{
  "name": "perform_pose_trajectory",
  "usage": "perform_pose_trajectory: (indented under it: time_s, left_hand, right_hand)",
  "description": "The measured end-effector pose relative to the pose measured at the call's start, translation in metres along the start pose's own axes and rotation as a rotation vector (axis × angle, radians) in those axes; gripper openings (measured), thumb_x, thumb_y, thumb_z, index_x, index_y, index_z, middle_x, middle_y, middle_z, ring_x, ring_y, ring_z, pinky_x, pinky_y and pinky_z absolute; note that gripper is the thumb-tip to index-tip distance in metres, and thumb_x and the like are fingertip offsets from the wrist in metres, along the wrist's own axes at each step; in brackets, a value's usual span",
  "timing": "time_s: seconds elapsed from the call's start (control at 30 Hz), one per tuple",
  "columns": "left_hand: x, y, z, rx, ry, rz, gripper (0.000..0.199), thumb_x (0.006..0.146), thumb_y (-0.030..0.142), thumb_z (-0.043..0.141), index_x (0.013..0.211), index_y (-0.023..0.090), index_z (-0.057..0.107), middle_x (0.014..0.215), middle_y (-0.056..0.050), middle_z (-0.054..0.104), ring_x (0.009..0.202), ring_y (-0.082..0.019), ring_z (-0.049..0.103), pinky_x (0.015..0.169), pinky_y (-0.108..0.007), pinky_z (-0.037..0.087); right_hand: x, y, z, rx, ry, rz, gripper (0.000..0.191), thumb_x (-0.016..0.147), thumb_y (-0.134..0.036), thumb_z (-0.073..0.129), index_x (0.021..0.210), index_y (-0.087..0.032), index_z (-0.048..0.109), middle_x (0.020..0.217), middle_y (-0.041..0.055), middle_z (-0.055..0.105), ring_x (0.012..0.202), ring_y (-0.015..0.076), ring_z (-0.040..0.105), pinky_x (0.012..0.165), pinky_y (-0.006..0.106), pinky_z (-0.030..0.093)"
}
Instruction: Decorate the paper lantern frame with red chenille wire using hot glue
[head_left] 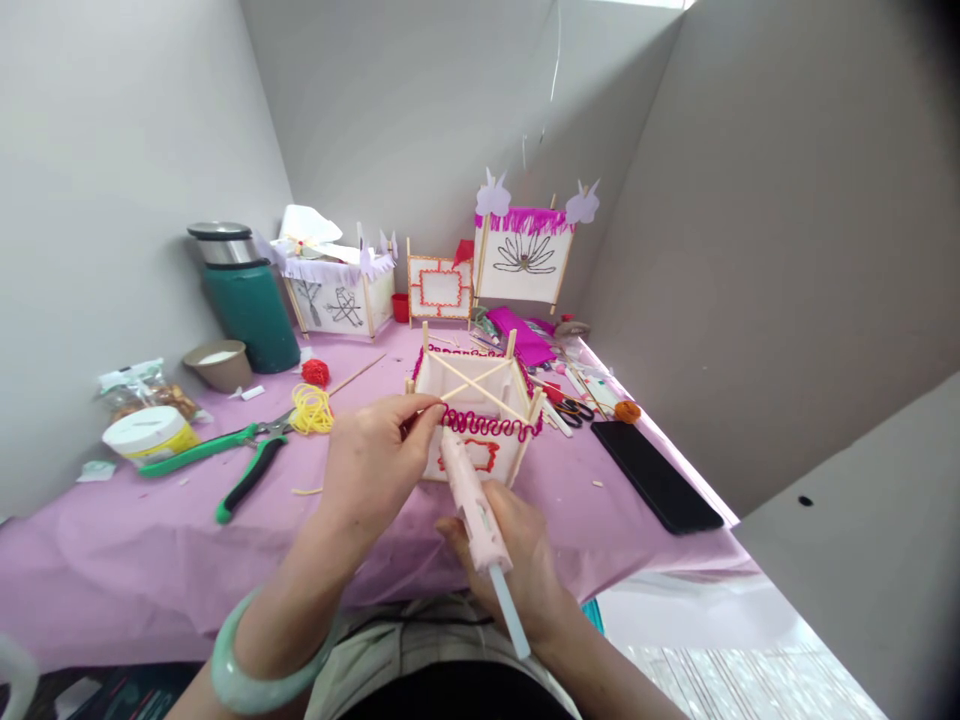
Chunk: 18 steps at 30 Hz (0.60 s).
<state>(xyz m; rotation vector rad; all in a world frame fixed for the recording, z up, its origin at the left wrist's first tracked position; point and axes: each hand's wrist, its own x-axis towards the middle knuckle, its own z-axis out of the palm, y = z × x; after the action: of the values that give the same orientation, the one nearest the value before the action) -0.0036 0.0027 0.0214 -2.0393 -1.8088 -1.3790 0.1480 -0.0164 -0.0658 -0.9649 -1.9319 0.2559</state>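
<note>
My right hand is wrapped round a pale pink hot glue gun, and a glue stick juts out of its back end. The gun's nozzle points at the front upper edge of a small box-shaped lantern frame made of wooden sticks and white panels. Along that edge runs a wavy magenta cord. Thumb and forefinger of my left hand pinch this cord at the near left corner, close to the nozzle. Two crossed sticks span the top, and a red cord outline decorates the front panel.
Green-handled pliers, yellow yarn and a red yarn ball lie to the left, near a teal flask. Decorated lanterns stand behind. On the right are a black phone and scissors.
</note>
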Motion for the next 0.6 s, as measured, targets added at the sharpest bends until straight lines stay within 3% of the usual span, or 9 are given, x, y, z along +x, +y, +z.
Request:
perform_pose_trajectory:
  time_s: [0.13, 0.27, 0.6]
  left_hand:
    - [-0.003, -0.001, -0.001, -0.003, -0.015, 0.038, 0.018, 0.084, 0.024, 0.057, 0.086, 0.024, 0.075, 0.075, 0.001, 0.075, 0.064, -0.014, 0.067, 0.059, -0.025, 0.046]
    - [-0.006, -0.002, 0.000, -0.084, -0.049, -0.034, 0.015, 0.085, 0.025, 0.057, 0.093, 0.021, 0.070, 0.070, 0.001, 0.072, 0.061, -0.014, 0.066, 0.055, -0.023, 0.046]
    - [-0.012, -0.007, 0.001, -0.165, -0.065, -0.137, 0.012, 0.085, 0.028, 0.057, 0.084, 0.020, 0.066, 0.065, 0.002, 0.069, 0.055, -0.013, 0.064, 0.053, -0.022, 0.047]
  right_hand:
    - [0.002, 0.000, 0.003, 0.044, -0.012, 0.042, 0.033, 0.091, -0.050, 0.052, 0.080, -0.019, 0.053, 0.066, 0.0012, 0.058, 0.057, 0.0158, 0.058, 0.052, 0.026, 0.041]
    - [0.003, 0.000, 0.005, 0.044, -0.004, 0.038, 0.032, 0.091, -0.049, 0.052, 0.078, -0.020, 0.052, 0.065, 0.0001, 0.057, 0.054, 0.0143, 0.055, 0.050, 0.025, 0.039]
    - [0.005, -0.001, 0.007, 0.051, -0.003, 0.039, 0.030, 0.091, -0.047, 0.053, 0.080, -0.019, 0.053, 0.068, 0.0015, 0.058, 0.057, 0.0155, 0.057, 0.053, 0.026, 0.041]
